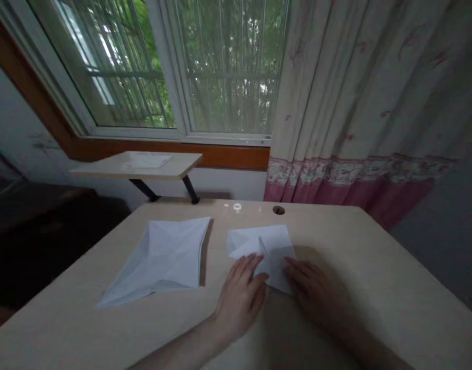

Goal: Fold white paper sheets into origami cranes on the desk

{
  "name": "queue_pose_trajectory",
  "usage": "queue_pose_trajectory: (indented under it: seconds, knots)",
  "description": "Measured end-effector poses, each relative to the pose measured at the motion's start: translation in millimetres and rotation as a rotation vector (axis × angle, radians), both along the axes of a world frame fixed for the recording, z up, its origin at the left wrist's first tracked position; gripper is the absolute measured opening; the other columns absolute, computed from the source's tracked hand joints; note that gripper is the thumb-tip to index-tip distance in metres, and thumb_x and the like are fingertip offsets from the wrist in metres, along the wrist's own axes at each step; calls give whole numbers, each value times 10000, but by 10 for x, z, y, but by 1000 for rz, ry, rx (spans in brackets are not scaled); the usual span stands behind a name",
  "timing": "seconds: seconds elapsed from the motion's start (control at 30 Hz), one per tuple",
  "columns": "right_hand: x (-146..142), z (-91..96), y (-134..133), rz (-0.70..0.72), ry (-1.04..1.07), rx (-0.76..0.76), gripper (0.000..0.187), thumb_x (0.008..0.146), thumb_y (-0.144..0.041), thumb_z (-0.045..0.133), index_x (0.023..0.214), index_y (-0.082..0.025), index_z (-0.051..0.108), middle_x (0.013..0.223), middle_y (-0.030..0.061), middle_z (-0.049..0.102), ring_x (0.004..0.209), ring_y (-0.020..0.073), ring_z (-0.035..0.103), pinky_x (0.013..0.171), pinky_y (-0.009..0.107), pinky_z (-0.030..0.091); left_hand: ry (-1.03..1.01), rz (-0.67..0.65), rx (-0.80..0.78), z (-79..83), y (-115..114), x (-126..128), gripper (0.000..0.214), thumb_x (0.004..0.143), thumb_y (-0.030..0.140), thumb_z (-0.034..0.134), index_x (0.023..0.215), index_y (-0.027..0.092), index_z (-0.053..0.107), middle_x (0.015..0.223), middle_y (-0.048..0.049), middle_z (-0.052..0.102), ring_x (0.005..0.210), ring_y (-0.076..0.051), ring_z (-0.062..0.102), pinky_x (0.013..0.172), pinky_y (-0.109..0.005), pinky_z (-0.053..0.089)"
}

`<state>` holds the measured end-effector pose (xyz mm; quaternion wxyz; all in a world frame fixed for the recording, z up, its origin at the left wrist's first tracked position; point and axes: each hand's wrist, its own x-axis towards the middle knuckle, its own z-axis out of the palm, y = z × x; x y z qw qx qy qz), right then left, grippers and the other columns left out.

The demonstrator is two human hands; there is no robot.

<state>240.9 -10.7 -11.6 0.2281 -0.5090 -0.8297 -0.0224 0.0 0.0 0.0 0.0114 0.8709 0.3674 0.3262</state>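
Observation:
A small folded sheet of white paper [264,245] lies on the pale wooden table [374,288], just right of centre. My left hand [241,295] rests flat with its fingertips on the paper's near left edge, fingers stretched out. My right hand [315,290] lies flat at the paper's near right corner, fingers extended onto the sheet. Neither hand grips anything. A larger creased white sheet [162,259] with raised, folded edges lies apart on the left of the table.
A round cable hole [278,210] sits near the table's far edge. Behind stands a small side table [139,165] under a window [182,67]. A floral curtain [359,103] hangs at the right. Dark furniture [46,231] is at the left.

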Motion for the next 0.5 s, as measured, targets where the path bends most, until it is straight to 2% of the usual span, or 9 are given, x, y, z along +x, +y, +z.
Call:
queue_pose_trajectory:
  seconds: [0.17,0.37,0.5]
  knots:
    - [-6,38,-6,75,-29,-18,327,955,-158,459,1189,-209,681,1280,90,678,1046,268,655,916,501,534,-16,91,-25,65,6,-3,287,882,99,512,1083,243,658,1395,-70,561,1303,-295,478,1082,-561,382]
    - [0,60,0,206,-37,-3,390,943,-144,484,1292,-229,635,1396,76,600,1285,256,552,1061,490,456,3,136,-57,66,10,4,301,853,89,544,1084,245,658,1418,-87,530,1299,-325,467,1007,-559,432]
    - [10,49,-2,271,-37,-27,445,909,-120,493,1317,-241,624,1406,65,590,1298,236,547,1050,436,478,11,121,-50,54,15,-4,274,859,101,567,1086,231,649,1432,-102,502,1322,-339,434,1020,-576,432]
